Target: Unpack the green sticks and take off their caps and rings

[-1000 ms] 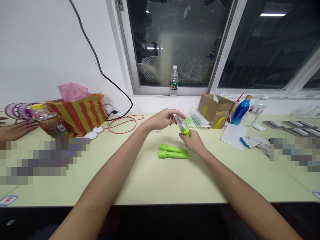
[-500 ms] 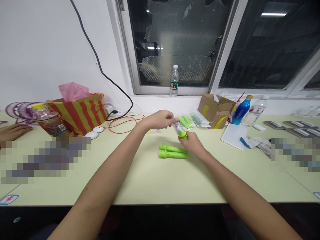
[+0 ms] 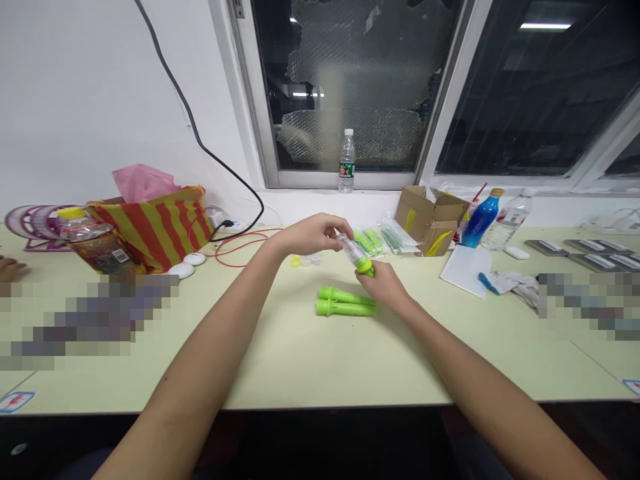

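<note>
My right hand [image 3: 385, 283] is closed around the lower end of a bright green plastic handle with a clear tubular head [image 3: 354, 253], which tilts up to the left. My left hand [image 3: 320, 233] is at the far tip of the clear head, its thumb and curved fingers on either side of the tip. Two more green plastic handles [image 3: 345, 308] lie side by side on the table below my hands. Small clear caps [image 3: 311, 260] and a yellow ring [image 3: 295, 262] lie on the table beyond my left wrist.
Bags of green parts [image 3: 369, 241] lie behind my hands, beside an open cardboard box [image 3: 433, 220]. Bottles, a white pad [image 3: 466, 270] and a glove [image 3: 515, 287] are on the right. A striped bag [image 3: 155, 230], red cord and another person's hand [image 3: 10, 269] are on the left.
My left hand has shifted slightly left and up, its fingers more arched, and more of the clear head shows. At the left edge, the other person's hand has drawn back.
</note>
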The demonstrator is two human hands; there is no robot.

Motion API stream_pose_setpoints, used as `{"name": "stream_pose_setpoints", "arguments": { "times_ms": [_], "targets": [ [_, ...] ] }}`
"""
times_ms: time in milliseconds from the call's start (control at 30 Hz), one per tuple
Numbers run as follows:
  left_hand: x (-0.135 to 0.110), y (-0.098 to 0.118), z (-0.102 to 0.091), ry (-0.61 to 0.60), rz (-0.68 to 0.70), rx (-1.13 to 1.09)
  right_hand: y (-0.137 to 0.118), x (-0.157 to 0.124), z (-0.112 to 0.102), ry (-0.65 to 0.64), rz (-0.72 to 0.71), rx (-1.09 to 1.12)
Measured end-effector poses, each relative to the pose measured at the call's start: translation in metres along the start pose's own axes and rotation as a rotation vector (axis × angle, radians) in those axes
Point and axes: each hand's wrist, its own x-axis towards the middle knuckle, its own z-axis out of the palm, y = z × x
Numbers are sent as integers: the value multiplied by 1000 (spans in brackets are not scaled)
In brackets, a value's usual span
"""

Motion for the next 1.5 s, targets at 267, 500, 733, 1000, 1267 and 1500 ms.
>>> {"name": "stream_pose_setpoints", "arguments": {
  "times_ms": [267, 500, 733, 1000, 1267, 1500],
  "targets": [
    [-10, 5, -13, 193, -25, -39, 1, 0, 1, 11, -8, -1],
    [-33, 8, -41, 398, -97, 3, 1, 1, 2, 42, 3, 31],
    [-30, -41, -44, 80, -450, 405, 3, -1, 4, 88, 15, 170],
    [-12, -69, -18, -162, -582, 536, 7, -1, 5, 100, -5, 214],
    [-9, -71, -7, -234, -620, 509, 6, -2, 6, 82, 2, 195],
    [-7, -78, -4, -204, -608, 475, 2, -3, 5, 97, -6, 176]
  ]
}}
